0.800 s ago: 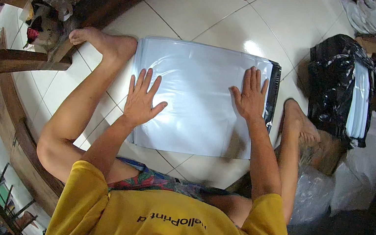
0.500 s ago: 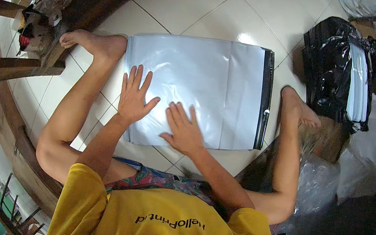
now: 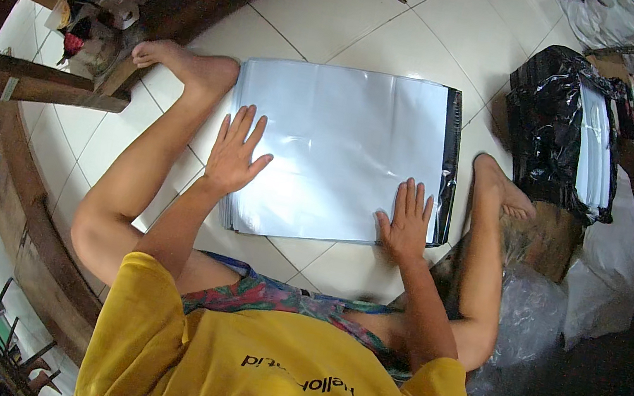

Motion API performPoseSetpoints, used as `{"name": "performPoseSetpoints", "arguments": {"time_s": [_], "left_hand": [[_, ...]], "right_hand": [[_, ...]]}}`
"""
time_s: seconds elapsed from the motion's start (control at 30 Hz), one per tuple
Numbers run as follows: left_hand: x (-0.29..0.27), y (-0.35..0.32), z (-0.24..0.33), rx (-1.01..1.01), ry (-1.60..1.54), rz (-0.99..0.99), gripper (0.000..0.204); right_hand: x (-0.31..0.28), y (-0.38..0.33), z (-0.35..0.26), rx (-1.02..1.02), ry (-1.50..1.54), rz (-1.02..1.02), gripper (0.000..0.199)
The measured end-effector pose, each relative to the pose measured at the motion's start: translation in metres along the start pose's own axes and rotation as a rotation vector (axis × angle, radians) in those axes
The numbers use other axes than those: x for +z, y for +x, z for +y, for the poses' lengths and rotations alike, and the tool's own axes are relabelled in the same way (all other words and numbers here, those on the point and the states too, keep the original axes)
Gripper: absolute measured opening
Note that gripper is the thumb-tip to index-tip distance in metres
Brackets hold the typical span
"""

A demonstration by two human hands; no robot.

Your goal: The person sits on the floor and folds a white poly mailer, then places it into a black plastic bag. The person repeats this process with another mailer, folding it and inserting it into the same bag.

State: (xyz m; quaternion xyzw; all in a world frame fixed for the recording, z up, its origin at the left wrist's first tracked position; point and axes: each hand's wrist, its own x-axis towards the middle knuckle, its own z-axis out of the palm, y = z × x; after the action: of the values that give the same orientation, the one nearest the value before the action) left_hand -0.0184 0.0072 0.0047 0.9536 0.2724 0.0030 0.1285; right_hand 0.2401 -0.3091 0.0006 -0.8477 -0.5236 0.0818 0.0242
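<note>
Between my legs, a stack of large pale grey plastic mailer bags lies flat on the tiled floor, its right end edged by a black strip. My left hand rests palm down near the left edge of the stack, fingers stretched out. Close to the black strip, at the lower right of the top bag, my right hand lies flat with its fingers extended and the thumb out to the side. Neither hand grips anything.
A black plastic package with pale folded sheets showing stands to the right, beyond my right foot. Clear plastic wrapping lies near my right knee. Wooden beams run along the left side. White floor tiles stretch ahead.
My right hand has slid right across the top bag, from its middle to near the black strip. A crease there looks flatter. My left hand stays near the left edge.
</note>
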Motion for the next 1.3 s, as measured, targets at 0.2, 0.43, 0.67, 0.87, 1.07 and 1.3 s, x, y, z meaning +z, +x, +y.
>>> {"name": "performPoseSetpoints", "arguments": {"time_s": [0.2,0.43,0.67,0.87,1.07,1.3], "left_hand": [[-0.013,-0.003,0.024,-0.008,0.022,0.092,0.076],[-0.005,-0.038,0.106,0.706,0.010,-0.269,0.088],[0.035,-0.066,0.077,0.692,0.098,-0.147,0.071],[0.040,-0.068,0.077,0.658,0.079,-0.159,0.073],[0.021,-0.057,0.078,0.629,-0.021,-0.253,0.076],[0.028,-0.062,0.078,0.621,-0.009,-0.202,0.077]], "right_hand": [[-0.025,0.057,-0.015,-0.074,0.065,0.190,0.050],[-0.044,0.265,-0.053,-0.305,0.182,0.313,0.045],[-0.025,0.312,-0.054,-0.163,0.243,-0.150,0.024],[-0.001,0.295,-0.049,-0.253,0.367,0.056,0.017],[-0.011,0.257,-0.056,-0.344,0.078,0.490,0.027],[-0.049,0.036,-0.095,-0.520,0.257,-0.274,0.047]]}}
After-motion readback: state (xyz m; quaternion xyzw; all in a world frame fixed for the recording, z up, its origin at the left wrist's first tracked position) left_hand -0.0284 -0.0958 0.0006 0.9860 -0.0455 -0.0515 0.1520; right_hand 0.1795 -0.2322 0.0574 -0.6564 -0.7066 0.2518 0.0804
